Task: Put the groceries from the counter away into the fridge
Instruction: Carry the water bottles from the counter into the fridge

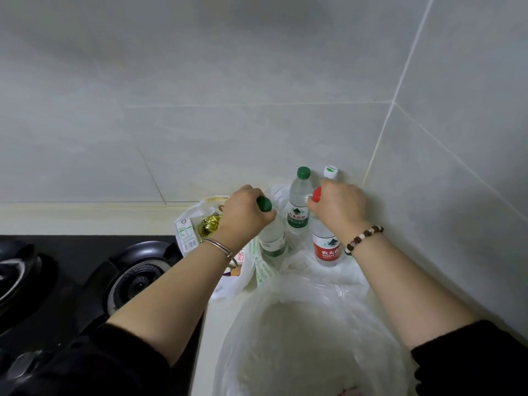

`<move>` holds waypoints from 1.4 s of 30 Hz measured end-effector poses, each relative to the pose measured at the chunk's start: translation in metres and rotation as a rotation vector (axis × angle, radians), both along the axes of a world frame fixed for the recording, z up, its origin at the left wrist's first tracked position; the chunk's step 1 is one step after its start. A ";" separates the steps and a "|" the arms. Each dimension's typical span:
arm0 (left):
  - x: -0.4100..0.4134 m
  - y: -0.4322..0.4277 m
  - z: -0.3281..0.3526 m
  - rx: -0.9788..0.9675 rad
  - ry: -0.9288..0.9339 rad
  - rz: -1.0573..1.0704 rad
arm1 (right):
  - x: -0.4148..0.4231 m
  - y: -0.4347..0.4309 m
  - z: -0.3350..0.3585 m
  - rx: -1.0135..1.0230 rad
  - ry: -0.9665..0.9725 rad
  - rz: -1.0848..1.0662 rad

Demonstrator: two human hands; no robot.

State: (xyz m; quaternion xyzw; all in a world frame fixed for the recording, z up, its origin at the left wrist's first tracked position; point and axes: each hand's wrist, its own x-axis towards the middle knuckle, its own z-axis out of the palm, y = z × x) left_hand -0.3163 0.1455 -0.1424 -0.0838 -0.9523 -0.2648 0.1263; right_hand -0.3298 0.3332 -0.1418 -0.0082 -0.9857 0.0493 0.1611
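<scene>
Soft, even, dimmish indoor light; faint shadows on the grey tiled wall (257, 81); wide-angle bending at edges; slight softness overall.

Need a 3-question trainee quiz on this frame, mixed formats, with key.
1. True or false: the left hand and right hand each grip a bottle near its cap.
2. Which cap is on the left hand's bottle? A red, B green, C white.
3. Fill in: ___ bottles stand ungripped by the wall.

Key
1. True; the right hand holds the red-capped bottle.
2. B.
3. Two: the rear green-capped bottle and the white-capped bottle.
</scene>
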 end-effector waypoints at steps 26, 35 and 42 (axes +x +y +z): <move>0.438 -0.288 0.090 0.095 0.154 0.840 | 0.324 -0.374 0.094 -0.063 0.152 1.021; 0.646 -0.351 0.050 0.132 0.052 1.313 | 0.502 -0.504 0.048 0.043 0.075 1.549; 0.764 -0.360 0.024 0.113 -0.042 1.725 | 0.622 -0.571 0.016 0.070 -0.022 1.964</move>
